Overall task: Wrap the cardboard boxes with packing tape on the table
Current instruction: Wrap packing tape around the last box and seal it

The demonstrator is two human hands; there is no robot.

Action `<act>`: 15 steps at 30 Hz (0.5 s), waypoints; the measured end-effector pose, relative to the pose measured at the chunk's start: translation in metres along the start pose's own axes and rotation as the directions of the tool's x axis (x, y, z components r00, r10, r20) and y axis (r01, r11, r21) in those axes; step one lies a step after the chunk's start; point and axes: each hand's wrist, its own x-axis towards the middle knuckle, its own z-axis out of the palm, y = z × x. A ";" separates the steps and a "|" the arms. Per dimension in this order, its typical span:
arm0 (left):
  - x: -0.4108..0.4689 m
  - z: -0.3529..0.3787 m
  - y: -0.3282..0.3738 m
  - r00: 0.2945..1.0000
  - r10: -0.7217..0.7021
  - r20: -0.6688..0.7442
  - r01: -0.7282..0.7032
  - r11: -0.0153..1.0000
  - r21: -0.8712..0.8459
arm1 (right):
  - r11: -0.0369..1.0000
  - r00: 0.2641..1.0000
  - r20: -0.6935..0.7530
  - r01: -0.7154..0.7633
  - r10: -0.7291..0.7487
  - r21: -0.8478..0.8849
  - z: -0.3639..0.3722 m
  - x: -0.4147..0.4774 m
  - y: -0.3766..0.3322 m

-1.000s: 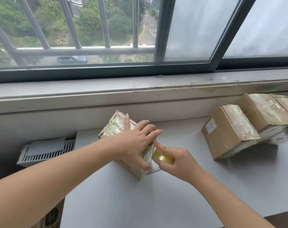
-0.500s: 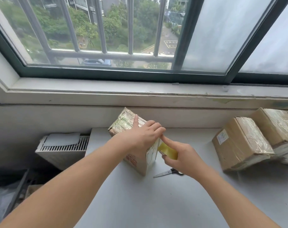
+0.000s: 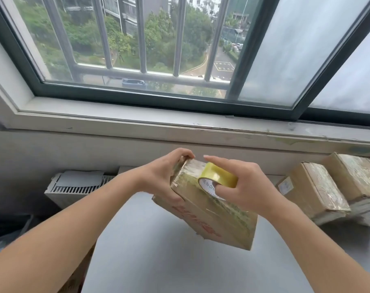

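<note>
Two grips are taping one box (image 3: 211, 220)
It is tilting over the counter (image 3: 158, 261); left grip (image 3: 158, 178) is clasping its far corner; right grip (image 3: 249, 187) is holding the tape roll (image 3: 219, 176) on top; likely light, stiff, tape-slick, best held at corners; wrapped boxes (image 3: 315, 193) are sitting beyond.

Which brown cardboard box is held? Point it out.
The red-printed cardboard box: the left hand grips it, the right hand holds a yellow tape roll on it. The taped boxes at right lie untouched.
</note>
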 end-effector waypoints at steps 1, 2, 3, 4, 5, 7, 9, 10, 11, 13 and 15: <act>-0.003 0.002 -0.010 1.000 -0.015 -0.016 0.014 0.999 -0.049 | 0.998 0.997 0.074 0.007 -0.003 -0.062 -0.004 0.002 -0.001; -0.007 0.002 -0.023 0.998 -0.048 -0.036 0.044 0.993 -0.111 | 0.992 0.991 0.131 0.007 0.009 -0.123 -0.010 0.002 0.001; -0.013 0.001 -0.035 0.994 -0.093 -0.051 0.083 0.982 -0.168 | 0.986 0.986 0.161 -0.010 0.037 -0.165 -0.017 0.000 0.008; -0.019 -0.002 -0.047 0.990 -0.130 -0.056 0.117 0.974 -0.195 | 0.985 0.981 0.178 -0.048 0.078 -0.167 -0.026 -0.004 0.017; -0.025 -0.004 -0.058 0.987 -0.155 -0.050 0.143 0.971 -0.192 | 0.984 0.972 0.203 -0.086 0.118 -0.157 -0.032 -0.008 0.027; -0.031 -0.006 -0.075 0.981 -0.195 -0.016 0.189 0.967 -0.173 | 0.985 0.949 0.286 -0.091 0.131 -0.148 -0.036 -0.016 0.041; -0.029 -0.009 -0.084 0.976 -0.219 0.014 0.219 0.966 -0.137 | 0.988 0.936 0.333 -0.076 0.117 -0.133 -0.030 -0.016 0.048; -0.029 -0.010 -0.087 0.971 -0.236 0.026 0.238 0.966 -0.102 | 0.988 0.928 0.355 -0.062 0.109 -0.141 -0.026 -0.015 0.053; -0.032 -0.012 -0.093 0.965 -0.261 0.030 0.262 0.963 -0.062 | 0.986 0.920 0.378 -0.046 0.105 -0.161 -0.025 -0.015 0.058; -0.043 -0.016 -0.110 0.949 -0.314 0.024 0.314 0.949 0.003 | 0.978 0.914 0.385 -0.053 0.129 -0.201 -0.029 -0.019 0.072; -0.052 -0.017 -0.124 0.940 -0.342 0.017 0.341 0.939 0.038 | 0.969 0.905 0.389 -0.084 0.173 -0.234 -0.029 -0.029 0.090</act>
